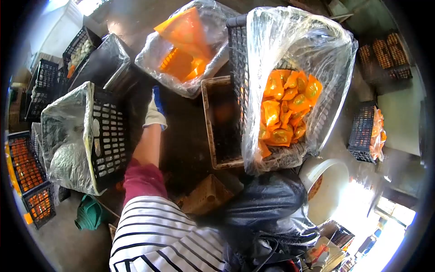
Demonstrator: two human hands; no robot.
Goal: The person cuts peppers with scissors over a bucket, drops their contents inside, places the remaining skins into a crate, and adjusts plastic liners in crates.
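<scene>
My left hand, in a white glove with a blue coating, reaches forward over the dark floor, seen edge-on. Its fingers look stretched out, and nothing shows in them. Beside it on the left stands a black slatted crate with a clear plastic liner holding a plastic-wrapped bundle. Just ahead to the right is a clear-lined container with flat orange plastic bags. Farther right, a tilted black crate with a clear liner holds many small orange packets. My right hand is out of view.
A brown-rimmed dark crate sits beside the packet crate. A white bucket stands at lower right, a green container at lower left. Crates of orange items line the left edge; another black crate is at right.
</scene>
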